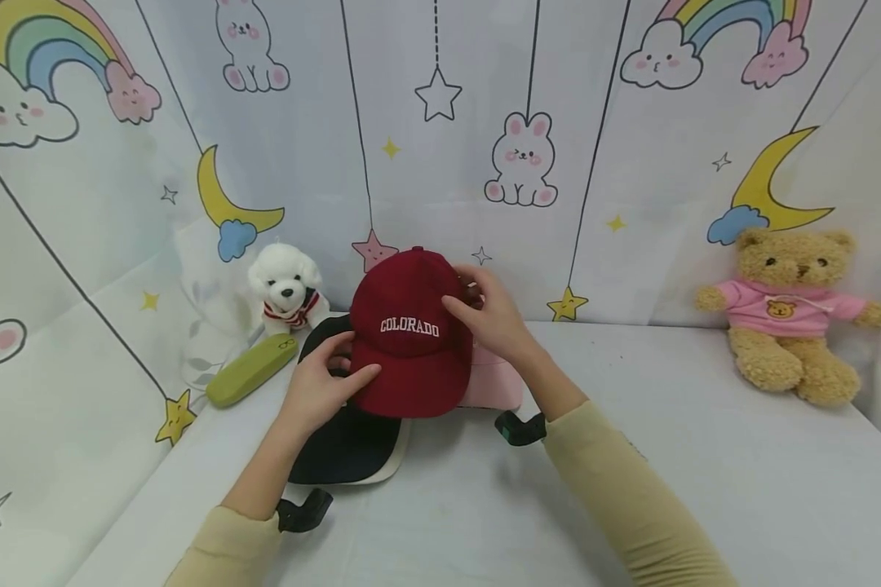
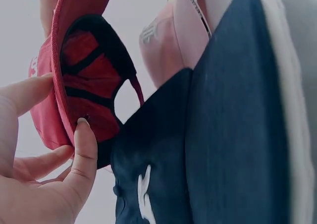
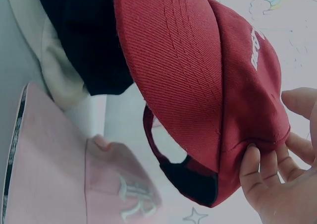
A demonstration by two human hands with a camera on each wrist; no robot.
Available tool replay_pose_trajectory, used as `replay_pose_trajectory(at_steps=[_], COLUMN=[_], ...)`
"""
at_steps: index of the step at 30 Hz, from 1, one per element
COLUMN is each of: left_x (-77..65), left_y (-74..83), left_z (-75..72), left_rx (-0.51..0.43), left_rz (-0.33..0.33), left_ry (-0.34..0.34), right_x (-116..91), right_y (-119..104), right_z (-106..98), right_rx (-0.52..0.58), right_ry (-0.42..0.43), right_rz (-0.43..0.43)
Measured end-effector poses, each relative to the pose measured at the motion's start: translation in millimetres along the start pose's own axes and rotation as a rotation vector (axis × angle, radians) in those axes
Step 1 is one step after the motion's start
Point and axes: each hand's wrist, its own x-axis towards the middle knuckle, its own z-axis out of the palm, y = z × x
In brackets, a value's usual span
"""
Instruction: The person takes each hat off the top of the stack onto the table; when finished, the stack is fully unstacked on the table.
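Note:
A red baseball cap (image 1: 411, 375) lettered COLORADO is held up between both hands, its brim toward the wearer of the camera. My left hand (image 1: 326, 383) grips its left edge where brim meets crown, thumb in front; the left wrist view shows a fingertip inside the dark-lined crown. At the crown's other side, my right hand (image 1: 493, 314) pinches the fabric between thumb and fingers. Below and behind it lie a dark navy cap (image 1: 345, 448) with a cream cap (image 1: 395, 465) showing under its brim, and a pink cap (image 1: 495, 383) to the right.
A white plush dog (image 1: 285, 281) in a striped scarf sits at the back left, with a green elongated case (image 1: 252, 371) in front of it. At the far right a teddy bear (image 1: 793, 318) in a pink top leans against the printed backdrop (image 1: 470, 220). The white table (image 1: 631, 391) extends beneath.

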Motion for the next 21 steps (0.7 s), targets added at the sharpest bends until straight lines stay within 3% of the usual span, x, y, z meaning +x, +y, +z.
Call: replay_pose_trajectory(at_steps=[7, 21], left_x=[7.3, 19.8], left_y=[7.3, 21.2], left_z=[17.6, 56.8], left_rx=[0.008, -0.083], left_rz=[0.007, 0.087], left_ry=[0.0, 0.006], right_x=[-3, -14], right_y=[8, 17], right_z=[-15, -52], right_rx=[-0.029, -0.072], right_ry=[0.042, 0.096], right_rz=[0.005, 0.014])
